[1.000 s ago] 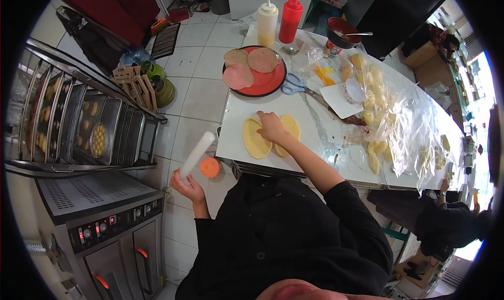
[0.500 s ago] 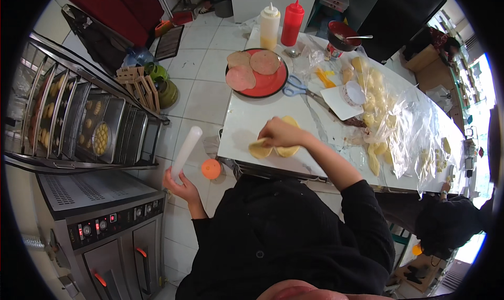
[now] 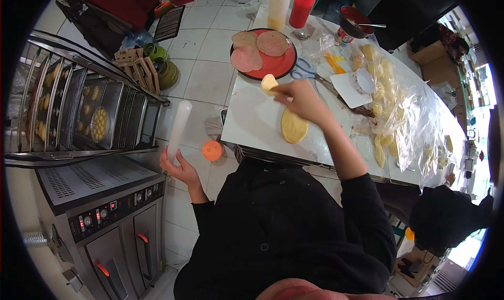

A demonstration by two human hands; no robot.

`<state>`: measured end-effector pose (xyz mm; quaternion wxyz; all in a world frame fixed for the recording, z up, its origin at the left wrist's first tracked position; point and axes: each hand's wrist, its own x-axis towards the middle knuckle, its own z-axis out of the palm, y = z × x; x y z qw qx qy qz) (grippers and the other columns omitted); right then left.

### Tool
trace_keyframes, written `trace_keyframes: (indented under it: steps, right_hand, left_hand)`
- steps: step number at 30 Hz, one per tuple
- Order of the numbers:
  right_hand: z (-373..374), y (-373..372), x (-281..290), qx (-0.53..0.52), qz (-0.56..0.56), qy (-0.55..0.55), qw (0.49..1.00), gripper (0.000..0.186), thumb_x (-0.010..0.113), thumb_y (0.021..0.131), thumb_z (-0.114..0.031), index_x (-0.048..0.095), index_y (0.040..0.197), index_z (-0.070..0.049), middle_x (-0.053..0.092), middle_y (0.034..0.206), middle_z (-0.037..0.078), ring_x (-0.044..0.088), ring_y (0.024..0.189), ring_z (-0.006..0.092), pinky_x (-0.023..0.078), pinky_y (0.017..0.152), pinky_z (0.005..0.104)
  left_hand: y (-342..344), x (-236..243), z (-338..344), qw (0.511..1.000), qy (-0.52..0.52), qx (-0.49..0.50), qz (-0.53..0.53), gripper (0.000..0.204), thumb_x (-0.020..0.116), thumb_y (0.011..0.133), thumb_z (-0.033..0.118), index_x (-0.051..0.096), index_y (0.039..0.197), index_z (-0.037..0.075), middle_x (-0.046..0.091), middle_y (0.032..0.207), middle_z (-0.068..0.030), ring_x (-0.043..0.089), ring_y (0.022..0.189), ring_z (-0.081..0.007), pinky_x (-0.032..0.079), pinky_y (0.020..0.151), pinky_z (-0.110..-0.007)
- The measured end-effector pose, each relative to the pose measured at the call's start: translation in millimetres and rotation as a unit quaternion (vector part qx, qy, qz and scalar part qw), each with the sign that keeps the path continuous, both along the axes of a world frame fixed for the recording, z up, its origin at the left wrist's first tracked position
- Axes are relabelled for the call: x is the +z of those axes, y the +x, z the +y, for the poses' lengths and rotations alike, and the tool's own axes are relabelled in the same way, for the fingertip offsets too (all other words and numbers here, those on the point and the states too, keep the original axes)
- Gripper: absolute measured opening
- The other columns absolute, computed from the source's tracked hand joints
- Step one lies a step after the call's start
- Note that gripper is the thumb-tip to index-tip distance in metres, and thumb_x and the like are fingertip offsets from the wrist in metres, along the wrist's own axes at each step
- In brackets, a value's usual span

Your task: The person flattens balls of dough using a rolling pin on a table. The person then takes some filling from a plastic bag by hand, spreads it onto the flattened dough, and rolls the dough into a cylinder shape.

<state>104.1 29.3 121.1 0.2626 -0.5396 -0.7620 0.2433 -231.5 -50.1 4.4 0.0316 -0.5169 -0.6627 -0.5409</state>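
My left hand [image 3: 181, 171] grips the lower end of a smooth white rolling pin [image 3: 180, 127], held upright over the floor beside the table's left edge. Pinched in my right hand [image 3: 302, 101] is a small piece of pale yellow dough [image 3: 269, 83], raised above the tabletop close to the plate. Just below that hand a flattened oval of dough [image 3: 294, 125] lies on the white marbled table [image 3: 249, 108]. Round pink meat slices [image 3: 247, 58] rest on a red plate [image 3: 278, 65] with a black rim.
Blue-handled scissors [image 3: 303, 69], a cream squeeze bottle [image 3: 278, 8] and a red one [image 3: 302, 7] stand or lie beyond. Plastic film [image 3: 415, 127] covers dough pieces at right. An oven [image 3: 113, 211] and tray rack [image 3: 89, 106] are at left; another person [image 3: 446, 216] is at right.
My right hand has lifted a dough piece off the table and carried it away from me toward the plate. My left hand still holds the rolling pin, now slightly lower and more upright.
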Motion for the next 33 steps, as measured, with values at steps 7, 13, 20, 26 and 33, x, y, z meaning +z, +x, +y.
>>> trace_keyframes:
  steps: [7, 13, 20, 26, 33]
  right_hand:
    - [-115, -54, -139, 0.060, -0.254, -0.007, 0.965, 0.079, 0.053, 0.080, -0.049, 0.029, 0.135, 0.002, 0.026, 0.142, 0.019, 0.023, 0.133, 0.0297, 0.013, 0.103, 0.0599]
    - [-84, -35, -70, -0.068, 0.028, -0.026, 0.997, 0.081, 0.064, 0.077, -0.044, 0.027, 0.138, -0.006, 0.018, 0.145, 0.018, 0.017, 0.135, 0.0337, 0.013, 0.106, 0.0543]
    - [-83, 9, -129, -0.149, -0.033, 0.048, 0.987, 0.063, 0.068, 0.075, -0.027, 0.041, 0.132, -0.022, 0.037, 0.127, 0.012, 0.038, 0.115, 0.0311, 0.030, 0.095, 0.0462]
    - [-27, 27, -146, -0.237, -0.266, 0.123, 0.926, 0.060, 0.058, 0.080, -0.042, 0.041, 0.132, -0.018, 0.037, 0.127, 0.009, 0.032, 0.117, 0.0268, 0.025, 0.093, 0.0506]
    - [30, 34, -160, -0.366, -0.147, 0.091, 0.914, 0.037, 0.052, 0.085, -0.044, 0.053, 0.098, -0.009, 0.053, 0.101, 0.009, 0.047, 0.095, 0.0269, 0.032, 0.081, 0.0460]
  left_hand:
    - [13, 1, 12, 0.999, -0.023, -0.028, -0.017, 0.031, 0.058, 0.083, 0.004, 0.050, 0.113, 0.001, 0.051, 0.108, -0.0135, 0.046, 0.102, -0.0293, 0.036, 0.088, -0.039]
    - [42, -5, 30, 0.984, -0.055, -0.167, 0.026, 0.031, 0.061, 0.079, 0.005, 0.055, 0.109, 0.004, 0.054, 0.107, -0.0110, 0.046, 0.102, -0.0286, 0.036, 0.088, -0.039]
    - [111, -21, 63, 0.875, -0.146, -0.427, 0.177, 0.040, 0.064, 0.074, 0.012, 0.055, 0.113, 0.009, 0.055, 0.111, -0.0061, 0.048, 0.107, -0.0279, 0.031, 0.093, -0.043]
    - [154, -29, 121, 0.876, -0.103, -0.287, 0.374, 0.045, 0.048, 0.087, 0.026, 0.040, 0.129, 0.010, 0.038, 0.132, -0.0111, 0.036, 0.122, -0.0293, 0.020, 0.101, -0.057]
    - [182, -14, 169, 0.903, -0.250, -0.277, 0.213, 0.031, 0.042, 0.090, 0.030, 0.055, 0.103, 0.005, 0.054, 0.111, -0.0166, 0.047, 0.111, -0.0333, 0.036, 0.089, -0.048]
